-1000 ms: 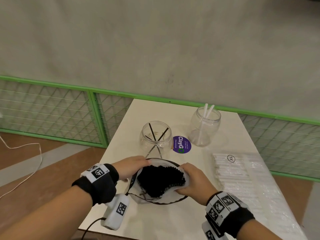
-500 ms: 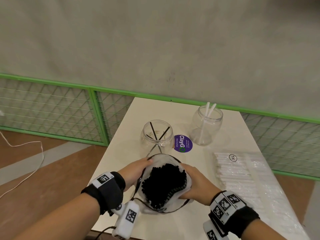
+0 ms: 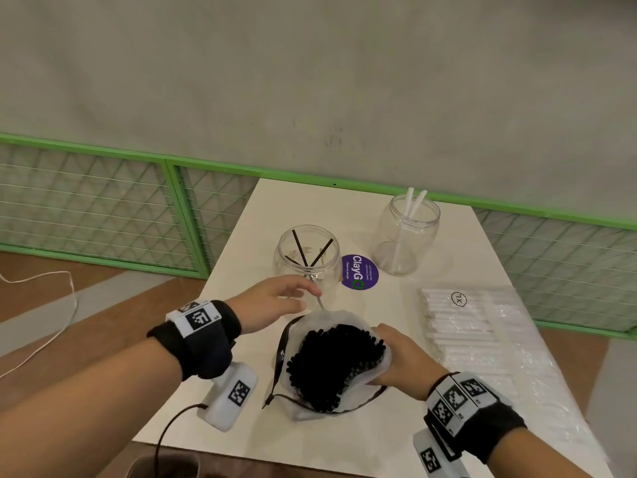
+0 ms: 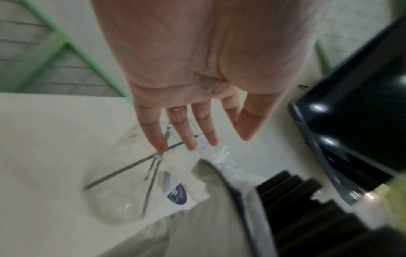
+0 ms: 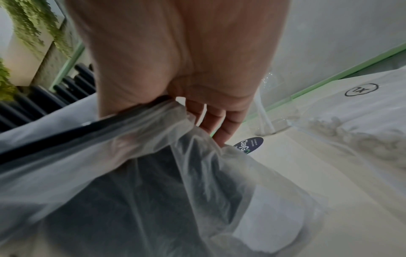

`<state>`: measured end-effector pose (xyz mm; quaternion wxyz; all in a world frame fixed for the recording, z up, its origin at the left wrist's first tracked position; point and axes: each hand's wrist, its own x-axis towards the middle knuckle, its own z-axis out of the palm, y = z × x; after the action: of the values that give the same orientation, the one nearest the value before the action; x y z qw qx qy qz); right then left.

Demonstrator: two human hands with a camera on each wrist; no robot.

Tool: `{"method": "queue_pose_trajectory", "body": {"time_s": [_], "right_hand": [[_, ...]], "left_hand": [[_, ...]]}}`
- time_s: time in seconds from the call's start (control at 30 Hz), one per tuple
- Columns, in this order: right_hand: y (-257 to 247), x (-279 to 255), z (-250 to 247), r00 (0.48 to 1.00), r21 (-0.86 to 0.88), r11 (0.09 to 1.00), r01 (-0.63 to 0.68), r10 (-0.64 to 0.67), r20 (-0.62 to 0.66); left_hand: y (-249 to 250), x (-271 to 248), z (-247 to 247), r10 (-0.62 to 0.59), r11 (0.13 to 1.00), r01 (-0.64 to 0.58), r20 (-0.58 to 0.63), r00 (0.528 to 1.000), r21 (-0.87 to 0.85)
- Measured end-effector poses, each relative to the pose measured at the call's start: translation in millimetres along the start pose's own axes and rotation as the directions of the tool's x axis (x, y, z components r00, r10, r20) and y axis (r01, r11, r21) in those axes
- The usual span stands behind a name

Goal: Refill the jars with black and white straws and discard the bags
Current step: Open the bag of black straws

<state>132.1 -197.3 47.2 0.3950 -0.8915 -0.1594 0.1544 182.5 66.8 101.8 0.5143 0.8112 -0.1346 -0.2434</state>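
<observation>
A clear bag of black straws point(image 3: 332, 365) stands upright on the white table point(image 3: 396, 439), mouth open. My right hand point(image 3: 396, 353) grips its right rim, the plastic point(image 5: 153, 139) bunched under the thumb. My left hand point(image 3: 275, 301) is off the bag, fingers straight and spread point(image 4: 189, 137), reaching toward the clear jar point(image 3: 307, 255) that holds a few black straws. A second jar point(image 3: 408, 232) at the back right holds two white straws. A flat bag of white straws point(image 3: 472, 326) lies on the right of the table.
A purple round sticker point(image 3: 359, 272) lies on the table between the jars. A green mesh fence point(image 3: 103, 208) and a grey wall stand behind the table. A white cable point(image 3: 51, 326) runs over the floor at the left.
My left hand let go of the bag's left rim and moved forward toward the black-straw jar, fingers opening. The right hand keeps holding the bag.
</observation>
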Motion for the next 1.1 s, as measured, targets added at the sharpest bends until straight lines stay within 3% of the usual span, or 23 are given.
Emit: {"method": "queue_pose_trajectory", "body": {"time_s": [0.07,0.13,0.3,0.43,0.6,0.83,0.97,1.03,1.1], "right_hand": [[0,0,1,1.000,0.011,1.000,0.009,-0.008,-0.009],[-1,0,3,1.000,0.005,1.000,0.015,-0.015,-0.019],[-1,1,6,0.996,-0.031,0.995,0.090,-0.090,0.007],[1,4,8,0.993,-0.067,0.991,0.119,-0.118,0.010],[1,3,7,0.992,-0.060,0.991,0.121,-0.122,-0.020],[0,3,7,0.992,-0.103,0.987,0.124,-0.125,-0.004],[-4,3,10,0.994,-0.085,0.990,0.110,-0.109,0.027],[-1,5,9,0.997,-0.089,0.993,0.083,-0.082,0.007],[2,5,7,0.998,-0.063,0.997,0.046,-0.048,-0.028]], "left_hand": [[9,0,0,0.042,0.984,-0.057,0.094,0.995,0.169],[11,2,4,-0.028,0.951,-0.037,0.204,0.979,0.308],[13,19,9,-0.061,0.961,-0.001,0.216,0.974,0.277],[17,29,13,-0.060,0.891,-0.099,0.331,0.942,0.443],[21,39,14,-0.033,0.857,-0.152,0.346,0.938,0.493],[4,48,15,-0.105,0.882,-0.066,0.330,0.938,0.467],[-9,42,14,-0.146,0.814,-0.058,0.300,0.943,0.578],[-10,36,10,-0.080,0.814,-0.072,0.234,0.969,0.576],[-1,26,6,0.059,0.869,-0.116,0.132,0.990,0.480]]}}
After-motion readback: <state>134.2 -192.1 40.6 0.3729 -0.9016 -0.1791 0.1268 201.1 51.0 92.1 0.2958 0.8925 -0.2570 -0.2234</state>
